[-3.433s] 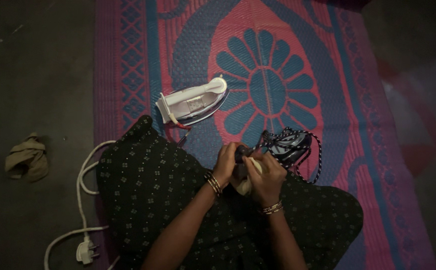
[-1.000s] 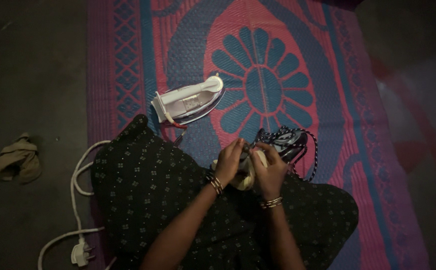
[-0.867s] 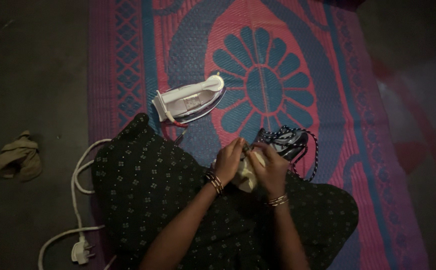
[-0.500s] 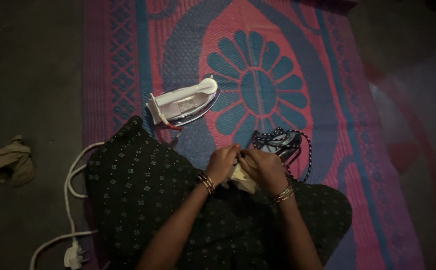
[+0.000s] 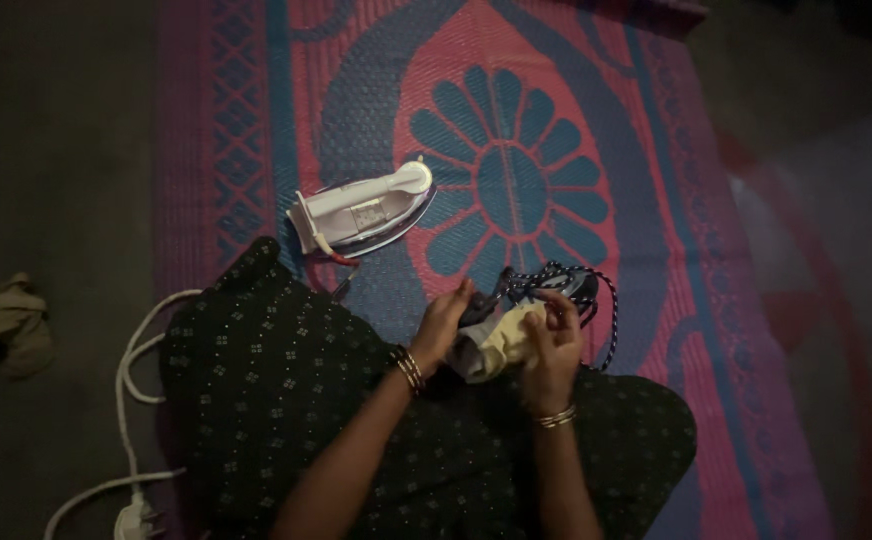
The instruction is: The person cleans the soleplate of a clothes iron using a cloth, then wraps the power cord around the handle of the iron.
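My left hand (image 5: 444,325) and my right hand (image 5: 553,345) meet over my lap and both grip a pale cloth (image 5: 501,343) held between them. Just beyond the cloth lies a dark iron (image 5: 566,287) wrapped in its black and white braided cord (image 5: 606,320); my fingers touch its near end. A white iron (image 5: 364,208) lies on its side on the mat, ahead and to the left of my left hand. Bangles sit on both wrists.
A pink and blue woven mat (image 5: 516,120) with a flower pattern covers the floor ahead. A white cable (image 5: 136,370) with a plug (image 5: 134,520) runs along my left side. A crumpled beige rag (image 5: 1,325) lies on the dark floor at far left.
The camera view has drifted slightly. My hands have stayed together at the dark iron, shifting the pale cloth between them; the white iron, the cable and the rag have not moved.
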